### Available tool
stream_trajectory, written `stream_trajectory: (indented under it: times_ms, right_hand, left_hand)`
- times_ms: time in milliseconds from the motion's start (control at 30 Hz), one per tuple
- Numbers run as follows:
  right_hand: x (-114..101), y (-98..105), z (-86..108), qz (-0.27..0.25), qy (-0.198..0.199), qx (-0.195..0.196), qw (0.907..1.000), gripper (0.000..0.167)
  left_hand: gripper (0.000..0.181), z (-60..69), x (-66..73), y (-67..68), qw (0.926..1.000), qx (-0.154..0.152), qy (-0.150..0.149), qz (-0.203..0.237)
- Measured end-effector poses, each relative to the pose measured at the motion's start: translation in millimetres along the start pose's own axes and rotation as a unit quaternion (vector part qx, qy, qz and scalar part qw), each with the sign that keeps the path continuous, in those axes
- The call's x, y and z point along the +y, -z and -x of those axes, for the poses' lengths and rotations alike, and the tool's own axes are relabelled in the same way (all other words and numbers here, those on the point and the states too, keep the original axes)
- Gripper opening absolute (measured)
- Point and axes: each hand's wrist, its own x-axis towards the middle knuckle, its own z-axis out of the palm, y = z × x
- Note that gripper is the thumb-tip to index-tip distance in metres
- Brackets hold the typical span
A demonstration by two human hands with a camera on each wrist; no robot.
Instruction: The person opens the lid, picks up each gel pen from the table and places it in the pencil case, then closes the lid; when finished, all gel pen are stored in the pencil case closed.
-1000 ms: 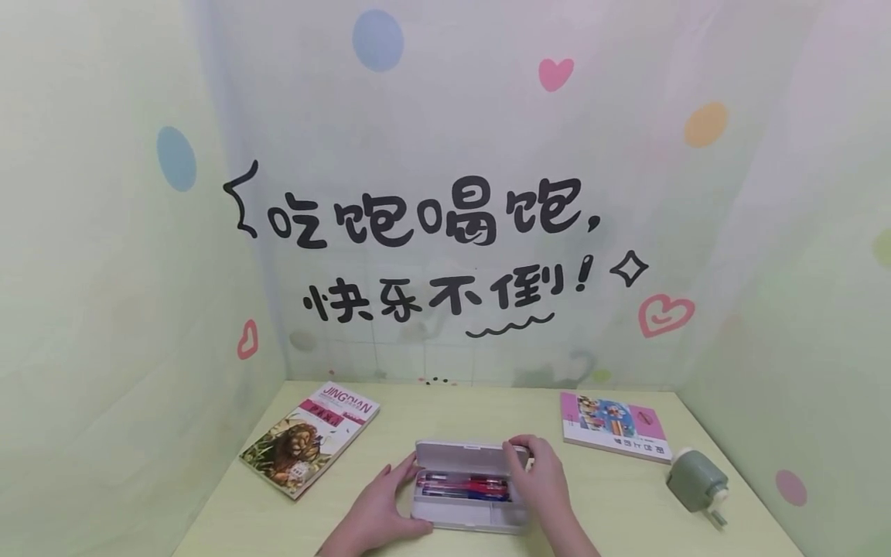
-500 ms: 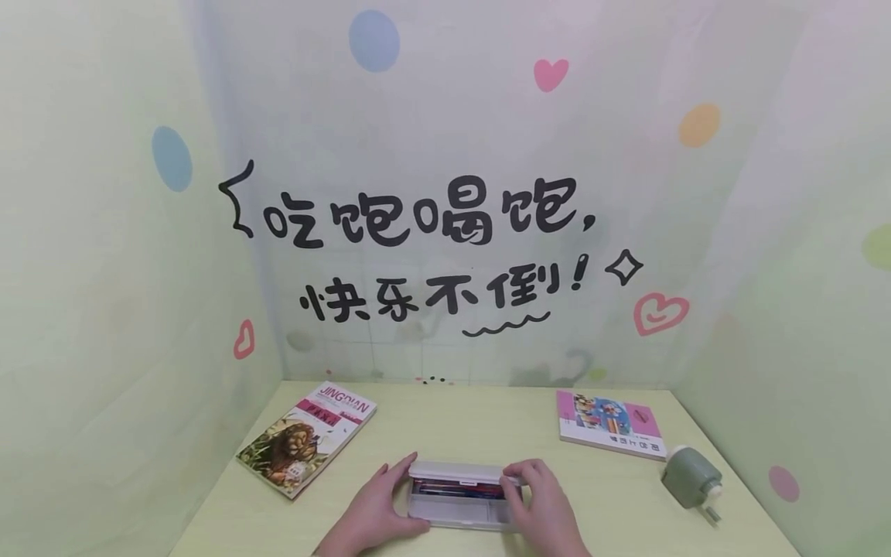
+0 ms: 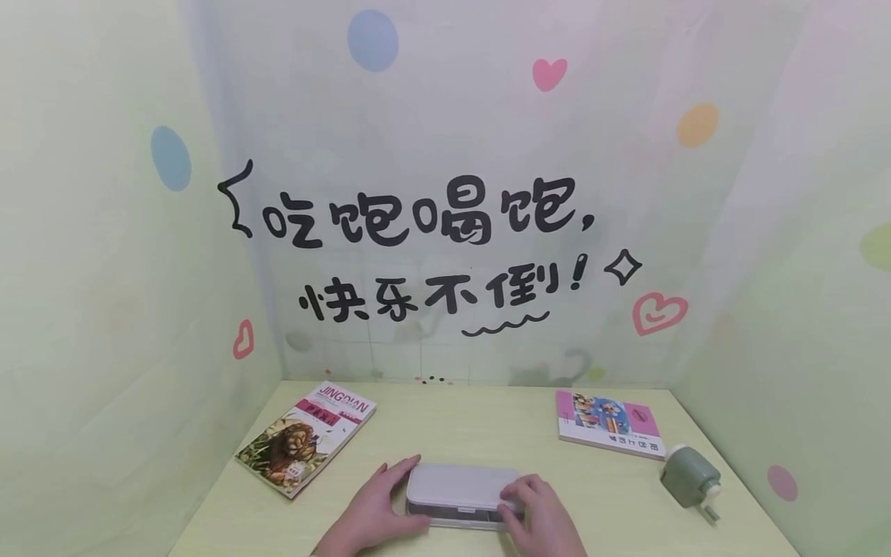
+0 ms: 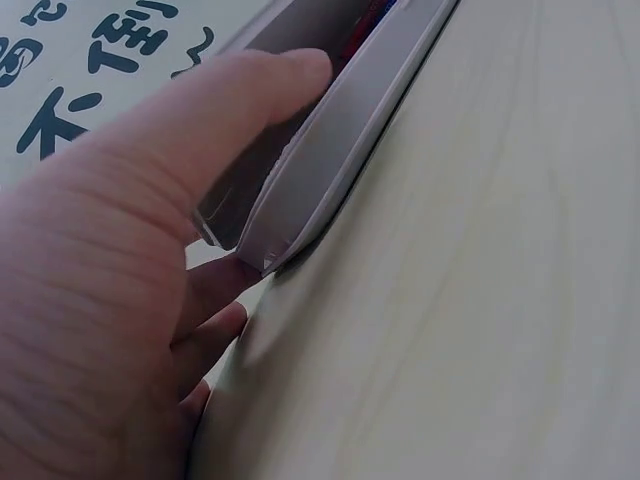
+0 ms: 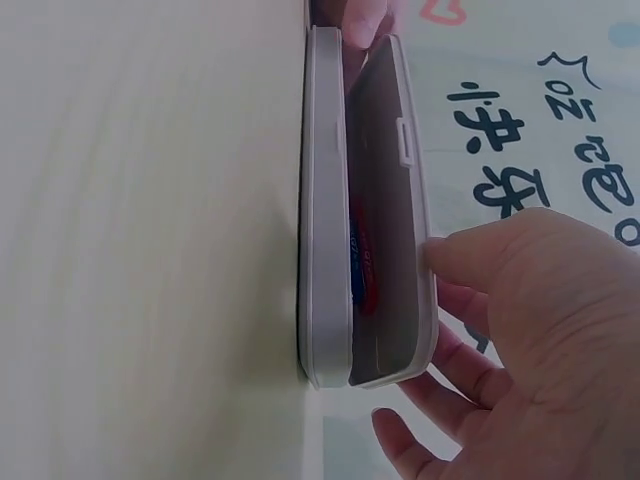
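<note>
A light grey pencil case (image 3: 455,486) lies on the table, its hinged lid lowered to a narrow gap. My left hand (image 3: 376,507) grips the left end, thumb along the front edge and fingers round the far side. At the right end, my right hand (image 3: 544,517) pinches the lid (image 5: 395,200) between thumb and fingers. Red and blue pens (image 5: 363,262) show through the gap in the right wrist view; a bit of them also appears past my left thumb (image 4: 290,80) in the left wrist view. Most of the inside is hidden by the lid.
A book with a lion cover (image 3: 306,439) lies at the left of the table (image 3: 431,422). A pink and white book (image 3: 611,424) lies at the back right, with a grey-green crank pencil sharpener (image 3: 691,478) in front of it. Printed cloth walls (image 3: 445,116) enclose the table.
The pencil case's lid has swung down towards me from standing upright, moved by my right hand. The pens in the head view are now covered. My left hand has stayed at the left end.
</note>
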Motion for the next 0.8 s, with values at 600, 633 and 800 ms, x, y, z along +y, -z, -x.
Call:
stream_trajectory:
  times_ms: [600, 633, 800]
  right_hand:
    - [11, -8, 4.7, 0.003, 0.021, -0.030, 0.9993, 0.014]
    - [12, -9, 5.6, 0.003, 0.023, -0.028, 0.9993, 0.014]
    - [14, -15, 8.9, 0.011, 0.044, -0.011, 0.9989, 0.016]
  left_hand:
    - [0.074, 0.1, 4.5, 2.1, 0.9982, 0.023, -0.053, -0.016]
    - [0.073, 0.1, 4.6, 2.0, 0.9981, 0.025, -0.054, -0.017]
    - [0.075, -0.2, 4.3, 2.7, 0.9988, 0.023, -0.043, -0.008]
